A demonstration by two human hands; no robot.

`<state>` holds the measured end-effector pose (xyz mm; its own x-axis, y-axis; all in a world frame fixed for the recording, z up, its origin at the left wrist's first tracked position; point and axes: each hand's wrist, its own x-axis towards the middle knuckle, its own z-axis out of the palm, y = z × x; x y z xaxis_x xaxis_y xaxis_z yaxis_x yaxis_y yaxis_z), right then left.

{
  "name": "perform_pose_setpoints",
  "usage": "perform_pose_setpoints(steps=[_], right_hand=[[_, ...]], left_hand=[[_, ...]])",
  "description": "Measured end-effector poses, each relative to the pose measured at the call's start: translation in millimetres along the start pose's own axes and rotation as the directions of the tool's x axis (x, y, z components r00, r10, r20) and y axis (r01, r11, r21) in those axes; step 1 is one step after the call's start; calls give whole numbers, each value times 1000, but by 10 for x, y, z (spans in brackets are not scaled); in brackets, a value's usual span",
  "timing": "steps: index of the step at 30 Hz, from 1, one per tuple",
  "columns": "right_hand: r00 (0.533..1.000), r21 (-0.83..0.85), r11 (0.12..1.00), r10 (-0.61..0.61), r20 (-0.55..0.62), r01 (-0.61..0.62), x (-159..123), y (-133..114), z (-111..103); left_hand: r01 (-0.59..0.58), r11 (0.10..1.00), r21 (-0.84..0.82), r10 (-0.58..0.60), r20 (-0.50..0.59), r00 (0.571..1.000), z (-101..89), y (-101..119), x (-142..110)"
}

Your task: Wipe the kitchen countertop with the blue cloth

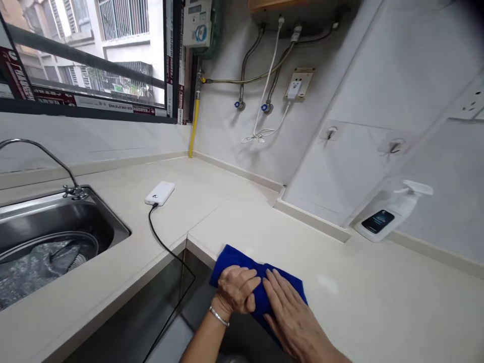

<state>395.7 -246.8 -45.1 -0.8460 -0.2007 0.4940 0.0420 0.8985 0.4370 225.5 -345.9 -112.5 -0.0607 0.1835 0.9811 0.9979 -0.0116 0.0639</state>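
A blue cloth point(242, 256) lies over the front edge of the pale countertop point(242, 222), part of it hanging below the edge. My left hand point(237, 290), with a silver bangle at the wrist, has its fingers curled closed around the cloth. Beside it, my right hand point(293, 312) rests flat on the cloth with the fingers stretched out. The palm and the cloth beneath it are hidden.
A white spray bottle point(393, 214) stands against the wall at right. On the left counter lies a white power bank point(160, 193), its black cable point(162, 244) running over the edge. A steel sink point(109, 222) holds a basin and clear plastic.
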Motion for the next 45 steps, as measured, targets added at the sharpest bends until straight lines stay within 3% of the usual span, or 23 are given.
perform_pose_setpoints(steps=[7,12,16,21,28,30,33,35,39,45], right_hand=[[995,154,987,32,92,-46,883,-362,347],[982,255,962,54,179,-99,1377,-506,443],[986,310,946,48,158,-96,1363,-457,392],[998,292,955,40,50,-53,911,-308,351],[997,177,983,54,-45,-46,431,-163,253],[998,159,986,49,-27,-44,416,-158,201],[999,149,988,48,8,-49,435,-163,145],[999,155,987,46,18,-49,453,-165,132],[997,184,982,39,65,-51,538,-173,154],[965,315,944,15,261,-100,886,-245,185]], left_hand=[[81,988,132,-90,64,994,-483,-788,160],[182,967,179,-201,93,975,-687,-1001,271],[275,939,205,-300,103,948,-699,-868,393],[360,905,227,-382,64,922,-559,-450,496],[395,888,235,-407,2,914,-323,-6,306],[502,829,247,-495,-92,864,-257,103,193],[701,697,152,-668,-217,712,-144,267,40],[758,650,59,-727,-241,642,-79,328,-28],[779,627,4,-758,-224,612,-54,252,-78],[830,547,109,-791,-256,555,-194,-57,6]])
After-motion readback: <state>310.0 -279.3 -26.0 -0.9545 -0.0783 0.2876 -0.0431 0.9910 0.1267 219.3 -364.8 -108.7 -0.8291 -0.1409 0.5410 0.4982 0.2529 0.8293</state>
